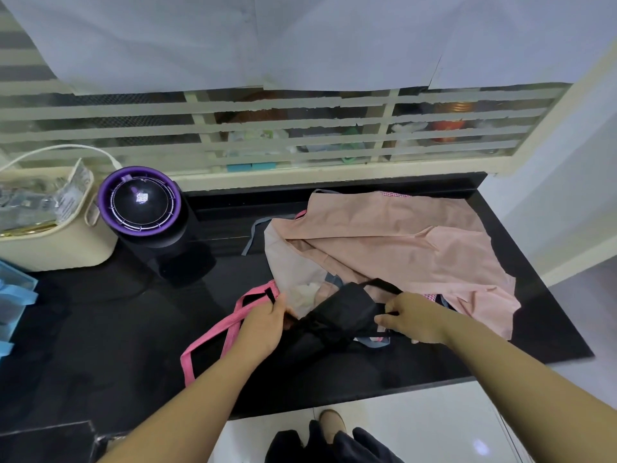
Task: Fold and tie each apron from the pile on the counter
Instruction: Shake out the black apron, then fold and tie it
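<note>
Take the rolled black apron (pixel 337 315) as the middle of the dial. It lies on the black counter (pixel 100 329), close to the near edge, which runs past at 6 o'clock with white floor (pixel 417 429) below it.

The left hand (pixel 267 324), at 9 o'clock, has its fingers curled around the roll's end. The right hand (pixel 414 320), at 3 o'clock, pinches a black strap (pixel 384 285) between thumb and fingers; the strap loops up over the roll toward 1 o'clock.

The pile of pink aprons (pixel 400 242) spreads from 12 to 3 o'clock, touching the roll. Its far corners come close to the counter's right edge.

A pink strap (pixel 213 339) trails out to 8 o'clock, passing under the left wrist. Beyond it, from 7 to 9 o'clock, is bare counter.

At 10 o'clock, well apart, stand a purple-topped canister (pixel 143 202) and a cream basket (pixel 50 235).
</note>
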The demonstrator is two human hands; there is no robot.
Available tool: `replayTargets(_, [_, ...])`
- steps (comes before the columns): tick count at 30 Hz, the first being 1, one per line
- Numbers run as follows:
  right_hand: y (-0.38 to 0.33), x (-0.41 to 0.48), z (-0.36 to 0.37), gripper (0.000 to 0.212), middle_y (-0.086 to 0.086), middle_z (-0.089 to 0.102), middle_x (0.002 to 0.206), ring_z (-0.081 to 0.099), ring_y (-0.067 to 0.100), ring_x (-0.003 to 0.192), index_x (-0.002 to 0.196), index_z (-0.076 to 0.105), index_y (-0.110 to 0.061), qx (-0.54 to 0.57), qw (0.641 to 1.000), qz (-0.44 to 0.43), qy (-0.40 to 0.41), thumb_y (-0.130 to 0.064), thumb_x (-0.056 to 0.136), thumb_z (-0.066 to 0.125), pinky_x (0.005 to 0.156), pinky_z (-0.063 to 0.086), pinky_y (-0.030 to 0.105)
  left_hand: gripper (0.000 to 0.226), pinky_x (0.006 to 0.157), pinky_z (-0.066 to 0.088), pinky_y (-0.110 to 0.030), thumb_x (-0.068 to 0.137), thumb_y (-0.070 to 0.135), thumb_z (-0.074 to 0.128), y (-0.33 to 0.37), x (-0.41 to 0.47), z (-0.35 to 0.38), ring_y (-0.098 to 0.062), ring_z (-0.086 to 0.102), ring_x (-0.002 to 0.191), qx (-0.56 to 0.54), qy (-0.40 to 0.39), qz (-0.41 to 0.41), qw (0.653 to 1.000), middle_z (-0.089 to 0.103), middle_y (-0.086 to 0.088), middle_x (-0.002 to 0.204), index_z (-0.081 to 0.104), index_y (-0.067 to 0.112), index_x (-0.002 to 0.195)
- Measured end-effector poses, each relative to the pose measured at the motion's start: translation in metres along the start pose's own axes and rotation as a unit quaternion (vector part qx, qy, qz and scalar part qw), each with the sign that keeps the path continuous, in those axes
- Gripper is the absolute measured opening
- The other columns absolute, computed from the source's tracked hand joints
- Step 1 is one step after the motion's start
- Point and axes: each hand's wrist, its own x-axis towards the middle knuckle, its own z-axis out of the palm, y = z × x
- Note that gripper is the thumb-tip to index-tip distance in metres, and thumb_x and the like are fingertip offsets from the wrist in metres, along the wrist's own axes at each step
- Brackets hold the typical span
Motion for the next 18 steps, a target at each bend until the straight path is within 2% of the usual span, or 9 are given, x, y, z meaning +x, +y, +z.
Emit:
replayTargets(2, [-0.002, -0.003, -0.003, 0.033, 0.008, 0.059, 0.075, 0.059, 0.021, 0.071, 0.086, 0.065, -0.004, 0.032, 0.999, 0.009, -0.028, -0.032, 0.096, 0.051, 0.058, 0.051, 0.022, 0.050, 0.089, 0.047, -0.028, 0.104, 0.033, 0.031, 0.007, 0.003, -0.002, -0.015, 0.066, 0.091, -0.081, -0.027, -0.004, 0.996, 0.072, 0.003, 0.081, 0.072, 0.017, 0.080])
replayTargets(4, [-0.009, -0.008, -0.009, 0.035, 0.001, 0.052, 0.066, 0.055, 0.016, 0.065, 0.073, 0.057, -0.009, 0.055, 0.998, -0.008, -0.040, -0.033, 0.097, 0.050, 0.056, 0.049, 0.019, 0.045, 0.084, 0.050, -0.030, 0.104, 0.032, 0.032, 0.016, 0.003, -0.001, -0.017, 0.066, 0.083, -0.147, -0.087, -0.027, 0.985, 0.065, 0.002, 0.065, 0.069, 0.013, 0.089])
replayTargets(6, [-0.020, -0.011, -0.016, 0.040, -0.012, 0.049, 0.055, 0.048, 0.012, 0.054, 0.063, 0.045, -0.014, 0.077, 0.995, -0.042, -0.036, -0.034, 0.098, 0.049, 0.057, 0.046, 0.021, 0.029, 0.076, 0.048, -0.034, 0.103, 0.023, 0.036, 0.024, 0.006, 0.004, -0.010, 0.053, 0.067, -0.044, -0.145, 0.000, 0.988, 0.050, 0.004, 0.065, 0.063, 0.021, 0.091])
replayTargets(8, [-0.032, -0.013, -0.026, 0.042, -0.014, 0.044, 0.047, 0.042, 0.009, 0.048, 0.061, 0.041, -0.016, 0.126, 0.989, -0.080, -0.019, -0.034, 0.098, 0.049, 0.059, 0.043, 0.025, 0.020, 0.073, 0.044, -0.035, 0.094, 0.013, 0.046, 0.030, 0.007, 0.008, -0.008, 0.046, 0.066, 0.040, -0.224, 0.011, 0.974, 0.051, 0.002, 0.080, 0.058, 0.023, 0.107])
replayTargets(10, [-0.048, -0.019, -0.038, 0.042, -0.010, 0.044, 0.048, 0.040, 0.009, 0.047, 0.061, 0.043, -0.017, 0.157, 0.981, -0.117, 0.013, -0.034, 0.098, 0.047, 0.061, 0.042, 0.026, 0.056, 0.068, 0.045, -0.026, 0.083, 0.016, 0.055, 0.040, 0.005, 0.006, -0.010, 0.052, 0.073, 0.067, -0.297, -0.003, 0.953, 0.056, 0.001, 0.089, 0.040, 0.021, 0.137])
replayTargets(12, [-0.068, -0.022, -0.049, 0.042, -0.008, 0.047, 0.047, 0.041, 0.007, 0.045, 0.062, 0.046, -0.015, 0.163, 0.972, -0.162, 0.051, -0.035, 0.099, 0.045, 0.060, 0.041, 0.021, 0.067, 0.070, 0.043, -0.021, 0.088, 0.021, 0.056, 0.048, -0.002, 0.007, -0.009, 0.052, 0.079, 0.142, -0.328, 0.037, 0.933, 0.055, 0.004, 0.093, 0.025, 0.025, 0.147])
replayTargets(15, [-0.102, -0.016, -0.056, 0.037, -0.003, 0.057, 0.061, 0.053, 0.009, 0.057, 0.072, 0.054, -0.012, 0.215, 0.950, -0.220, 0.060, -0.034, 0.100, 0.043, 0.066, 0.047, 0.024, 0.038, 0.092, 0.042, -0.032, 0.101, 0.034, 0.041, 0.048, -0.005, 0.011, -0.018, 0.056, 0.101, 0.194, -0.285, 0.115, 0.932, 0.060, -0.006, 0.119, 0.048, 0.016, 0.134])
replayTargets(16, [-0.111, -0.011, -0.056, 0.033, 0.000, 0.062, 0.073, 0.058, 0.011, 0.068, 0.080, 0.057, -0.013, 0.266, 0.934, -0.234, 0.039, -0.034, 0.100, 0.043, 0.071, 0.051, 0.027, 0.036, 0.092, 0.041, -0.036, 0.102, 0.034, 0.036, 0.046, -0.005, 0.012, -0.020, 0.057, 0.096, 0.178, -0.270, 0.116, 0.939, 0.062, -0.007, 0.109, 0.057, 0.011, 0.121])
replayTargets(18, [-0.117, 0.002, -0.054, 0.022, -0.007, 0.062, 0.099, 0.060, 0.009, 0.092, 0.101, 0.060, -0.024, 0.361, 0.903, -0.231, 0.027, -0.037, 0.100, 0.042, 0.078, 0.053, 0.026, 0.036, 0.077, 0.040, -0.035, 0.103, 0.035, 0.034, 0.043, -0.003, 0.013, -0.014, 0.049, 0.070, 0.112, -0.271, 0.075, 0.953, 0.055, 0.000, 0.075, 0.058, 0.013, 0.088])
